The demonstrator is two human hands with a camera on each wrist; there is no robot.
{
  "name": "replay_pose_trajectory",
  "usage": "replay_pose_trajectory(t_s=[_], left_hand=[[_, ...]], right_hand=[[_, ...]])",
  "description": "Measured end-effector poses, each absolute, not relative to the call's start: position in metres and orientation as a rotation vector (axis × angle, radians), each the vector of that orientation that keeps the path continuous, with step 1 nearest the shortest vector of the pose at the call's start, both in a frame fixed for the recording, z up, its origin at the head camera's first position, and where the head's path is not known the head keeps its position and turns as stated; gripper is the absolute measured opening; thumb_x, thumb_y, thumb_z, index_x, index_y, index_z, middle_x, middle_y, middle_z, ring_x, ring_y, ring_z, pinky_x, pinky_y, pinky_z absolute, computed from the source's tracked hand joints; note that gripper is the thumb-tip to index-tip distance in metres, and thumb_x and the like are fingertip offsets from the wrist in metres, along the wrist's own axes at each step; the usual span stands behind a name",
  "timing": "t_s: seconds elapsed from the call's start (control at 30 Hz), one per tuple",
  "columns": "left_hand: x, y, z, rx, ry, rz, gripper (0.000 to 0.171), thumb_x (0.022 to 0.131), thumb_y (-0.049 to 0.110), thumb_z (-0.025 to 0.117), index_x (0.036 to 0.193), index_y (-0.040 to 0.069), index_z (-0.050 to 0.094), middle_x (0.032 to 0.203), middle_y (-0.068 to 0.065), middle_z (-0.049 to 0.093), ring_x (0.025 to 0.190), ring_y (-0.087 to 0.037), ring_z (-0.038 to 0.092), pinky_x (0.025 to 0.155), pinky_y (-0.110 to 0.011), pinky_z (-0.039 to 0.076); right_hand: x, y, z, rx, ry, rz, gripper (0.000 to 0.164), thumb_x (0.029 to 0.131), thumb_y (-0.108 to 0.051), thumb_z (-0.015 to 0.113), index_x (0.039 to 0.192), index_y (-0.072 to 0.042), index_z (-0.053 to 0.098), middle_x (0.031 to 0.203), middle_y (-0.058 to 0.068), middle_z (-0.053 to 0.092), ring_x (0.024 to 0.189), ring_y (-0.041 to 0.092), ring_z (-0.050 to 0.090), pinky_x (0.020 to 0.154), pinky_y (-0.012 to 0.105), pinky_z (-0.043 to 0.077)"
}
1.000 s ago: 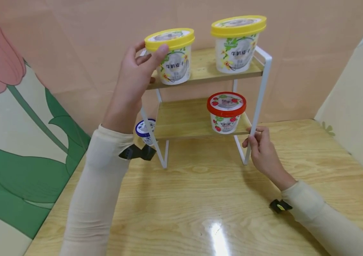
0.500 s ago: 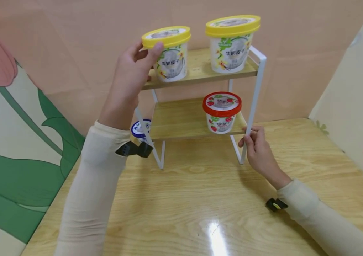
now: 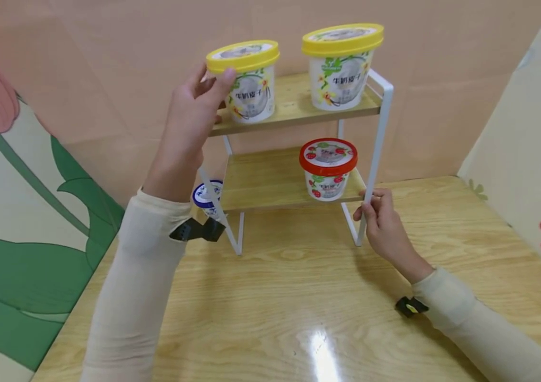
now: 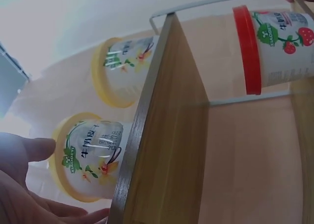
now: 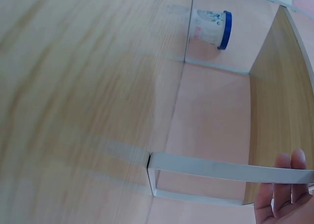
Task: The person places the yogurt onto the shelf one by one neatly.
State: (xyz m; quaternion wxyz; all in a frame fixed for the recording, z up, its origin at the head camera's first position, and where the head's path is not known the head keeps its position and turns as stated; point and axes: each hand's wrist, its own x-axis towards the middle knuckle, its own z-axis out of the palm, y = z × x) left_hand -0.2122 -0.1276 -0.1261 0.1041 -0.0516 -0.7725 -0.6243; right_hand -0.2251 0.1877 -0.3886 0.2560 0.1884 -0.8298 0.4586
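Observation:
At the left end of the top shelf, my left hand (image 3: 186, 119) holds a white paper tub with a yellow lid (image 3: 253, 98). The thumb lies on its lid rim, and the other fingers are behind it, mostly hidden. A second yellow-lidded tub (image 3: 339, 79) stands at the right end of that shelf. My right hand (image 3: 387, 228) grips the right front leg of the white-framed shelf rack (image 3: 379, 143), near the lower shelf. In the right wrist view its fingers (image 5: 298, 160) wrap the metal bar.
A smaller red-lidded tub (image 3: 326, 185) stands on the right of the lower shelf (image 3: 261, 180). Behind the rack's left leg is a blue-lidded tub (image 3: 203, 196). The rack stands on a wood-grain table (image 3: 270, 297), with a pink wall (image 3: 132, 63) close behind.
In the head view the whole scene has slid slightly left. Both hands keep their holds, and the tubs stay in their places on the rack.

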Motion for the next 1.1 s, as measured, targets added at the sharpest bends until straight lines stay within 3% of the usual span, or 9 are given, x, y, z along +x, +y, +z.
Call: replay_pose_trajectory(t_s=[0.13,0.23,0.5,0.67,0.87,1.1], left_hand=[[-0.204,-0.131,-0.138,-0.138,-2.189,-1.854,0.072,0.096,0.039,0.063,0.156,0.038,0.023,0.157,0.006,0.037,0.133,-0.014,0.048,0.111,-0.035,0.042],[-0.195,-0.136,-0.153,-0.219,-2.066,-1.868,0.065,0.097,0.026,0.064,0.152,0.035,0.032,0.153,0.003,0.041,0.130,-0.016,0.050,0.112,-0.036,0.042],[-0.181,-0.149,-0.210,-0.307,-1.728,-1.887,0.032,0.096,0.003,0.060,0.126,0.010,0.053,0.123,-0.006,0.055,0.107,-0.022,0.062,0.081,-0.029,0.053],[-0.187,-0.155,-0.274,-0.162,-1.794,-1.800,0.035,0.090,-0.007,0.059,0.121,0.008,0.052,0.105,0.000,0.053,0.090,-0.013,0.059,0.072,-0.019,0.050],[-0.192,-0.163,-0.329,-0.036,-1.951,-1.745,0.034,0.097,0.002,0.057,0.130,0.007,0.047,0.101,0.002,0.048,0.079,-0.007,0.058,0.066,-0.017,0.049],[-0.195,-0.173,-0.345,-0.016,-2.078,-1.732,0.025,0.104,0.016,0.052,0.126,0.005,0.054,0.103,0.002,0.053,0.079,-0.009,0.061,0.067,-0.019,0.049]], right_hand=[[-0.225,0.188,-0.389,0.515,-2.247,1.246,0.024,0.106,-0.006,0.039,0.127,0.006,0.038,0.078,0.007,0.062,0.075,0.021,0.062,0.073,0.008,0.045],[-0.225,0.188,-0.390,0.518,-2.250,1.243,0.023,0.106,-0.005,0.039,0.126,0.006,0.038,0.078,0.007,0.062,0.074,0.021,0.062,0.073,0.008,0.045],[-0.224,0.188,-0.389,0.509,-2.244,1.246,0.023,0.106,-0.005,0.039,0.126,0.006,0.039,0.078,0.006,0.062,0.075,0.023,0.062,0.073,0.007,0.044],[-0.225,0.187,-0.390,0.512,-2.249,1.244,0.023,0.106,-0.006,0.040,0.126,0.005,0.038,0.078,0.005,0.062,0.076,0.023,0.063,0.074,0.008,0.045],[-0.226,0.187,-0.391,0.506,-2.256,1.228,0.024,0.106,-0.007,0.039,0.127,0.004,0.038,0.079,0.007,0.063,0.077,0.022,0.063,0.075,0.009,0.045],[-0.226,0.188,-0.391,0.496,-2.252,1.222,0.023,0.106,-0.007,0.040,0.126,0.004,0.039,0.078,0.006,0.063,0.076,0.021,0.063,0.075,0.011,0.046]])
